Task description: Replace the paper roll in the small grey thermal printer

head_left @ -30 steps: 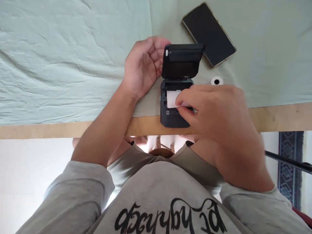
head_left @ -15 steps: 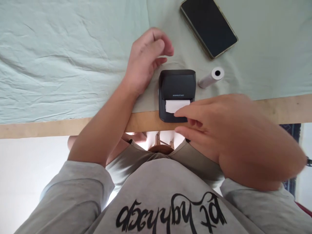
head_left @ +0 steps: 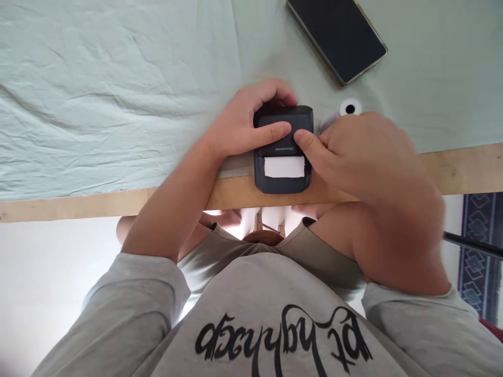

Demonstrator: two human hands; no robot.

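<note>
A small black label printer [head_left: 283, 184] lies at the table's front edge, with a strip of white paper [head_left: 284, 167] sticking out of its slot. My left hand [head_left: 257, 118] grips the printer from the left, its thumb across the lid and its fingers curled over the far side. My right hand [head_left: 346, 149] is at the printer's right side, thumb on the lid; its other fingers are bent and partly hidden, so their contact with the side is unclear. Just behind that hand a white paper roll [head_left: 350, 107] with a dark core is partly covered.
A black phone [head_left: 341, 39] in a clear-edged case lies farther back to the right. Pale green cloth [head_left: 118, 99] with wrinkles covers the table, leaving a bare wooden edge [head_left: 98, 202] along the front. Below are my lap and a wooden stool [head_left: 262, 238].
My left hand has come down onto the printer and closed around its far left side. My right hand has moved from the paper strip up to the lid's right side.
</note>
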